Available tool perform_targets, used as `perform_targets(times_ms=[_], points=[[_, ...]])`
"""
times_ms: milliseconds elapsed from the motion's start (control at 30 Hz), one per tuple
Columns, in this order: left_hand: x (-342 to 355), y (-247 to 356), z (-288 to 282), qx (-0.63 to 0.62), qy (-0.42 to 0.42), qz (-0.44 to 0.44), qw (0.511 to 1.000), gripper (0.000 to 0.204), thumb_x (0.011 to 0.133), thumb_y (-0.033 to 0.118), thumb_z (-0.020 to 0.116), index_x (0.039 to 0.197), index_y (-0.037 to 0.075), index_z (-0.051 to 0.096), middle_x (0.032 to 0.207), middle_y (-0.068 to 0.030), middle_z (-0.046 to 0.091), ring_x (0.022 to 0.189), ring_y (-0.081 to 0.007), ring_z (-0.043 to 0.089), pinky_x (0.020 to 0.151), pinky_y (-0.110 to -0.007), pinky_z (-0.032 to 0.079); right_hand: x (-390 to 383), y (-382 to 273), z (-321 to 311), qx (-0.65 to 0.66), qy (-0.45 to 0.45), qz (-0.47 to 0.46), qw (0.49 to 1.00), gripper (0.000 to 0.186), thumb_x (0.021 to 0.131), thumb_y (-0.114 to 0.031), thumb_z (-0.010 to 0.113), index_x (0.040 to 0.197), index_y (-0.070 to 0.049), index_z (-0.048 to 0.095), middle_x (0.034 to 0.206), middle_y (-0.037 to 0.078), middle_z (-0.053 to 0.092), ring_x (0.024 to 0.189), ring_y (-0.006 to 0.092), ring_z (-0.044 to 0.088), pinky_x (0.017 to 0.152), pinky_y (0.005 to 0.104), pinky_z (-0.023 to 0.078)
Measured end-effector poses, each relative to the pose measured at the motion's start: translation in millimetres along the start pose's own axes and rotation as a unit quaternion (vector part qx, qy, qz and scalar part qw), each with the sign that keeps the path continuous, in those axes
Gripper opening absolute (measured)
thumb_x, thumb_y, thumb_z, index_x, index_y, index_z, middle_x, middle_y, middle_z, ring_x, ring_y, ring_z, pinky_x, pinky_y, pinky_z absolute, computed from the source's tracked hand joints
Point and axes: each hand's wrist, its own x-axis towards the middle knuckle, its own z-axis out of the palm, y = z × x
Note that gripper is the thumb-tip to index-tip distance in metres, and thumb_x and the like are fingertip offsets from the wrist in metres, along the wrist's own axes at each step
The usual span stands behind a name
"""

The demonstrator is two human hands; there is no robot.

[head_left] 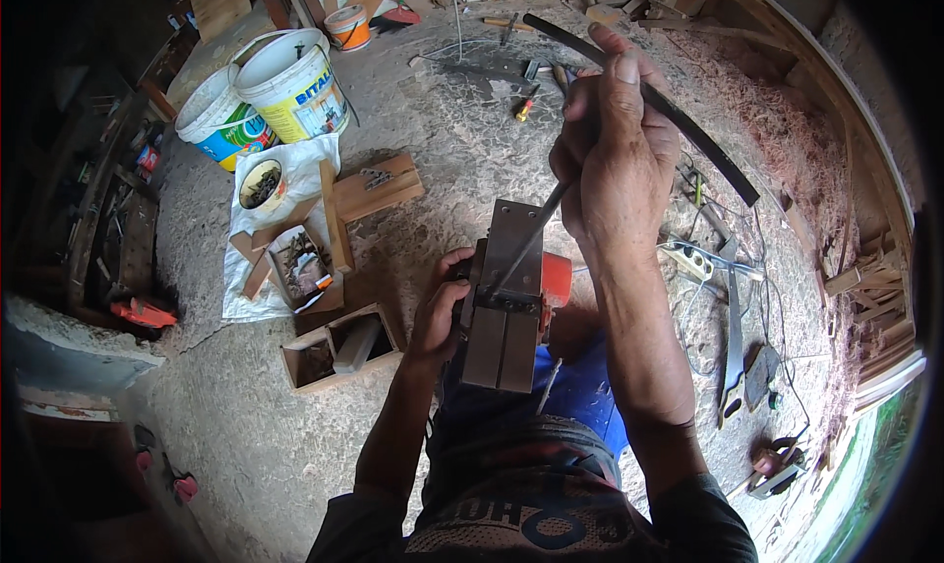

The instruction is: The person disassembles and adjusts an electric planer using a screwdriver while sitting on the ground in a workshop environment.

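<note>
An electric planer (500,349) lies upside down at my lap, its grey metal sole facing up and a red part of its body showing on the right. My left hand (441,312) is closed on its left side, fingers curled against the edge. Above and to the right, my right hand (619,135) is closed around a thin dark rod (533,231), whose lower end reaches the slot across the sole. A long, slightly curved black strip (700,150) also runs through the right hand, under the thumb. The rod's upper end is hidden by the fingers.
Two white buckets (295,96) stand back left. Nearby, a cloth (241,293) carries wood pieces, a tub (263,184) and a box (300,258) of small hardware. A divided wooden box (339,352) sits left of me. A handsaw (733,337) and cords lie right; shavings (787,140) cover the far right.
</note>
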Motion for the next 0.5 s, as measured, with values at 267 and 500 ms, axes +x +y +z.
perform_targets(times_ms=[267, 500], points=[[-2.1, 8.8, 8.1, -0.075, 0.022, -0.060, 0.995, 0.046, 0.086, 0.009, 0.044, 0.132, 0.002, 0.047, 0.118, -0.0095, 0.055, 0.106, -0.0148, 0.052, 0.096, -0.029, 0.040, 3.1, 14.1, 21.1, -0.026, 0.008, -0.040, 0.999, 0.032, 0.103, -0.029, 0.053, 0.117, 0.000, 0.056, 0.088, 0.002, 0.057, 0.073, 0.0064, 0.047, 0.065, 0.0224, 0.040], [-2.7, 6.6, 7.8, 0.075, -0.008, 0.049, 0.996, 0.046, 0.086, 0.008, 0.043, 0.132, 0.002, 0.048, 0.116, -0.0086, 0.055, 0.102, -0.0137, 0.052, 0.094, -0.028, 0.040, 2.9, 11.7, 23.6, 0.012, -0.004, -0.046, 0.999, 0.027, 0.103, -0.026, 0.051, 0.107, -0.001, 0.059, 0.084, 0.002, 0.055, 0.079, 0.0081, 0.049, 0.071, 0.0234, 0.041]])
